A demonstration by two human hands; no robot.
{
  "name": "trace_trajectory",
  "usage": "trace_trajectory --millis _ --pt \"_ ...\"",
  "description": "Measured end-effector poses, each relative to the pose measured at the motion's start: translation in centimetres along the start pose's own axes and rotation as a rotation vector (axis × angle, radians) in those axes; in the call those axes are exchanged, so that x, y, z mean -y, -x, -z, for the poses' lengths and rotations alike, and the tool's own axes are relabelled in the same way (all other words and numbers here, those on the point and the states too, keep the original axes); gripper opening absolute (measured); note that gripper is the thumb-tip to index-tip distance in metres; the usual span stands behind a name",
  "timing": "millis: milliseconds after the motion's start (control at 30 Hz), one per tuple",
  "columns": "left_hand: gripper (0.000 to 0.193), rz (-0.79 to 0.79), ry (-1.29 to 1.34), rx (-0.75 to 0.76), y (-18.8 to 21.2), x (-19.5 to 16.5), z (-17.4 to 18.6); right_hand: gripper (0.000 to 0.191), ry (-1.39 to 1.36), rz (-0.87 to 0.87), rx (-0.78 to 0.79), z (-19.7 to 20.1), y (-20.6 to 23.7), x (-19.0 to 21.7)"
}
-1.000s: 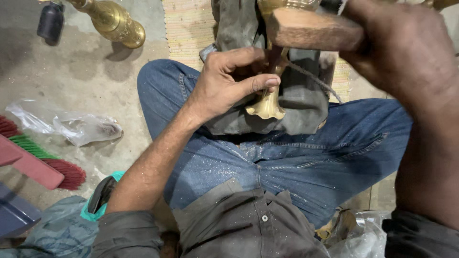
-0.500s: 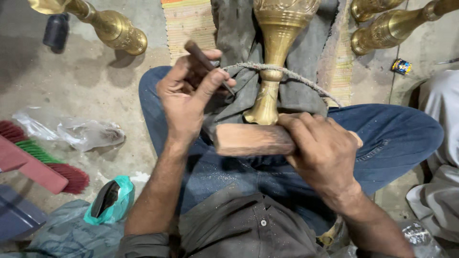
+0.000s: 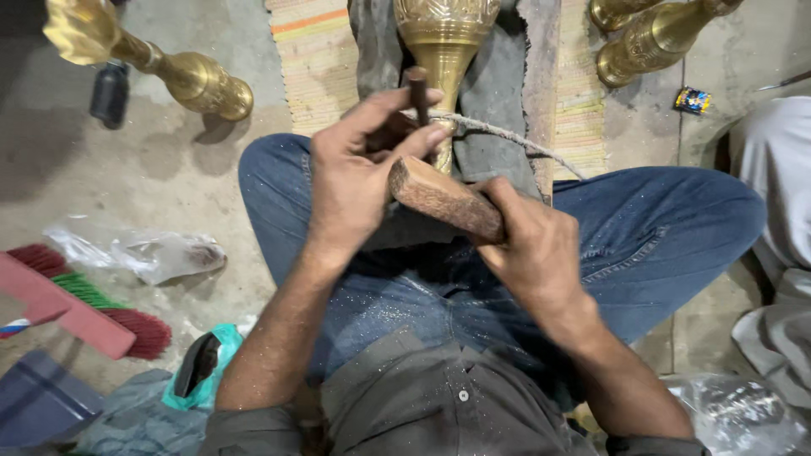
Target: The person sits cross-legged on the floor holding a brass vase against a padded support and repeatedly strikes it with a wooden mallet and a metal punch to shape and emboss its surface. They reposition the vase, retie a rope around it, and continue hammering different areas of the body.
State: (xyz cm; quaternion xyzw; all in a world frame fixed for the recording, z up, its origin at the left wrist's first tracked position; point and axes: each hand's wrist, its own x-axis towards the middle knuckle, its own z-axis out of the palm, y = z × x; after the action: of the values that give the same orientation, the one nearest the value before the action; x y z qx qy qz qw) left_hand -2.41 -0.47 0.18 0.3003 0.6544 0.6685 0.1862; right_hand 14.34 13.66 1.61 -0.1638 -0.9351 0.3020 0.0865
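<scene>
Raised since a moment ago, the right hand (image 3: 541, 245) clenches the wooden mallet (image 3: 443, 198) just behind the punch (image 3: 417, 84) pinched by the left hand (image 3: 355, 173) on the brass vase (image 3: 443, 42) — better struck squarely, lightly — across the lap.

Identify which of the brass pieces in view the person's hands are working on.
The engraved brass vase between the knees; the left hand touches its stem, while the other brass pieces lie untouched aside.

Glossy engraved brass vase (image 3: 445, 38), rough brown wooden mallet (image 3: 443, 199), frayed rope (image 3: 507, 135), matt denim jeans (image 3: 650, 228).
</scene>
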Motion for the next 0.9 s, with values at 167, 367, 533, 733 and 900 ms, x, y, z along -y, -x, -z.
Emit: trace_trajectory --millis 167,367,533,733,900 --pt "0.041 -0.087 -0.315 0.019 0.0 -1.9 -0.8 0.047 -0.243 -0.035 -0.120 4.1 -0.6 -1.5" --pt "0.038 -0.143 -0.448 0.116 -0.8 -2.5 -1.6 0.047 0.007 0.023 -0.193 5.8 -3.5 -5.8" --pt "0.037 -0.097 -0.401 0.119 -1.0 -2.6 -1.1 0.037 0.035 0.172 -0.116 5.8 -5.4 -6.9" --pt "0.036 -0.048 -0.338 0.094 -0.9 -2.2 -1.0 0.035 0.154 0.230 -0.145 6.3 -7.2 -5.7" --pt "0.036 -0.167 -0.407 0.144 -0.9 -1.9 -0.9 0.034 0.251 0.264 -0.128 6.9 -8.7 -6.2"
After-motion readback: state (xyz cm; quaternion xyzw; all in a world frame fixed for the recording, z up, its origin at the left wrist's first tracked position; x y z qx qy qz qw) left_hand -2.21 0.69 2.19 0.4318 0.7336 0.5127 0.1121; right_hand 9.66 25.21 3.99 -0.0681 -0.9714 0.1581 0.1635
